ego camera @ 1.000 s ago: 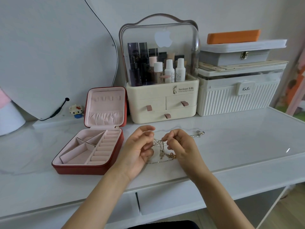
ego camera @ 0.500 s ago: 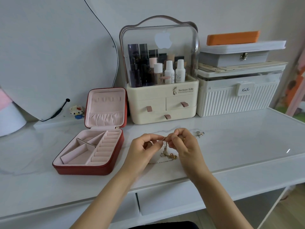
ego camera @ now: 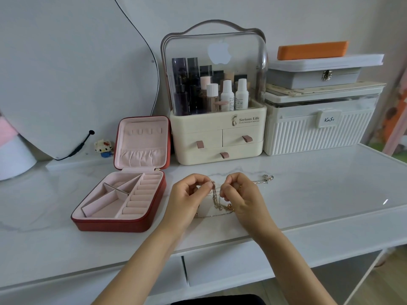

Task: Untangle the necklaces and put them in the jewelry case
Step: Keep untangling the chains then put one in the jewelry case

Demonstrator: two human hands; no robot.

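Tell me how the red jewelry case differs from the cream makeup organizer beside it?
The red jewelry case lies low with its lid flipped open; the cream makeup organizer stands tall under a closed clear dome with a handle. The jewelry case's pink compartments hold nothing visible; the organizer is packed with bottles. The organizer has three drawers with tabs; the jewelry case has none. Both sit on the white tabletop.

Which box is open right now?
The red jewelry case left of the hands. Its lid stands up, showing pink compartments. The cream cosmetics organizer, the white ribbed box and the grey latched box are all closed.
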